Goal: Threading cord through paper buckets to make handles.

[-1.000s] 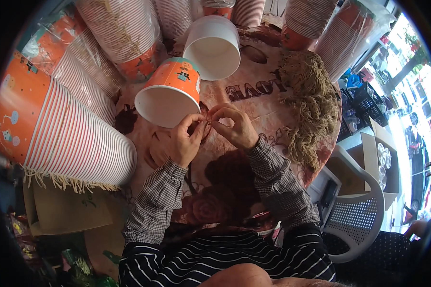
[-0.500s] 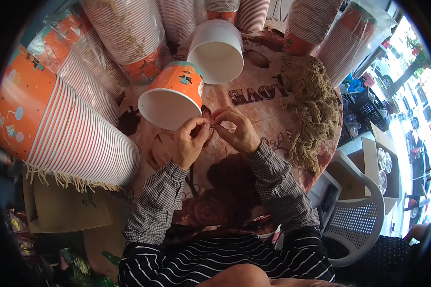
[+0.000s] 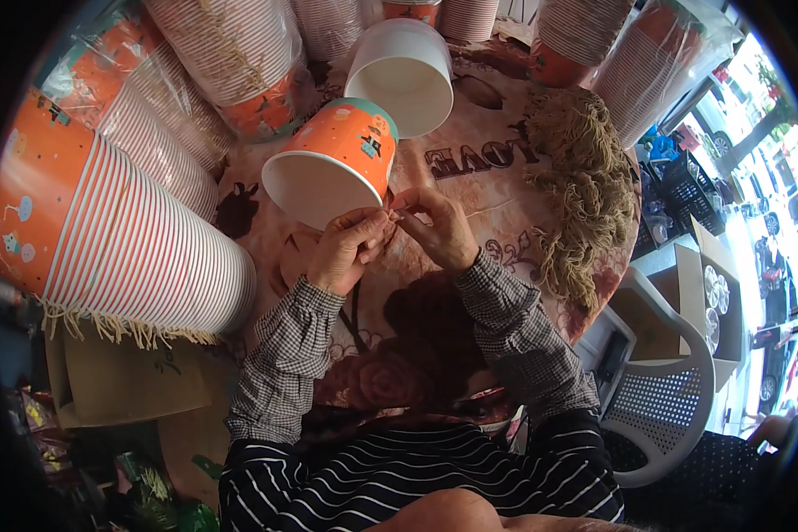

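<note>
My left hand (image 3: 353,246) and my right hand (image 3: 439,229) meet over the table, fingertips pinched together by the rim of an orange paper tub (image 3: 346,133). Whatever they pinch is too small to name. That tub lies tilted on its side, its white mouth toward me and its teal-edged base away. Behind it another paper tub (image 3: 388,41) rests on its side, showing a white inside. A shaggy heap of tan cords (image 3: 585,195) lies to the right of my right hand.
Tall stacks of nested tubs (image 3: 151,226) crowd the left, some in clear plastic; wrapped stacks (image 3: 656,66) stand far right. A patterned cloth (image 3: 496,208) covers the round table. On the right are a grey plastic chair (image 3: 661,408) and an open cardboard box (image 3: 731,324).
The whole view has shifted slightly, moving the table things up in the picture. My fingertips are drawn closer together, and the left fingers are more curled. The tubs otherwise look much the same.
</note>
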`<state>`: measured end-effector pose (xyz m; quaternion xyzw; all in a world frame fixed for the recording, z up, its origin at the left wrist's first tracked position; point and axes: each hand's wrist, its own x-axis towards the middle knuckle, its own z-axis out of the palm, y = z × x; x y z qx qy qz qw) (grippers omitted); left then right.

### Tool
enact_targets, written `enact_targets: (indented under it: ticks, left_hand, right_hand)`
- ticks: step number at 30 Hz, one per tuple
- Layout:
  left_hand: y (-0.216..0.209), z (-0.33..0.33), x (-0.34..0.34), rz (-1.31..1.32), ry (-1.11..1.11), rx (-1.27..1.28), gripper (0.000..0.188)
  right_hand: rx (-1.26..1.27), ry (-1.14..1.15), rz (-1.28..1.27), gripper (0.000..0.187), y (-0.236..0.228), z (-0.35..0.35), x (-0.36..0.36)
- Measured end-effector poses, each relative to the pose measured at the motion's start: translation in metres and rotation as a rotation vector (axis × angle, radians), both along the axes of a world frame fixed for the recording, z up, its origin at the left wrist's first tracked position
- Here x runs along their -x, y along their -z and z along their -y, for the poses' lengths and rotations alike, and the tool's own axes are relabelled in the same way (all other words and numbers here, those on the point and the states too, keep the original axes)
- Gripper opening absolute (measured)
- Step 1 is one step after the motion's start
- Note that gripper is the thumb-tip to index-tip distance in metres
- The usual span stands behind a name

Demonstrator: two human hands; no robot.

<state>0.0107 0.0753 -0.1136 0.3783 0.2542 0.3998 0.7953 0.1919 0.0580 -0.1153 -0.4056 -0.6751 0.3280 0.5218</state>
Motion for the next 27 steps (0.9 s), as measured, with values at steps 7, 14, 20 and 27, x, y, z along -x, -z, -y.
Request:
enact_targets:
  ticks: [7,14,20,27]
  left_hand:
    - [0.003,0.003,-0.007,0.047,-0.119,-0.037,0.014]
    - [0.002,0.002,-0.006,0.073,-0.069,-0.076,0.013]
    - [0.006,0.002,-0.006,0.043,-0.098,-0.076,0.012]
    - [0.005,0.003,-0.006,0.008,-0.135,-0.047,0.013]
  right_hand:
    - [0.032,-0.014,-0.14,0.014,-0.003,0.0,-0.014]
    - [-0.225,-0.014,0.052,0.02,-0.023,0.005,-0.012]
    - [-0.266,0.012,0.094,0.016,-0.017,0.003,-0.01]
    - [-0.255,0.056,0.113,0.013,-0.015,0.002,-0.01]
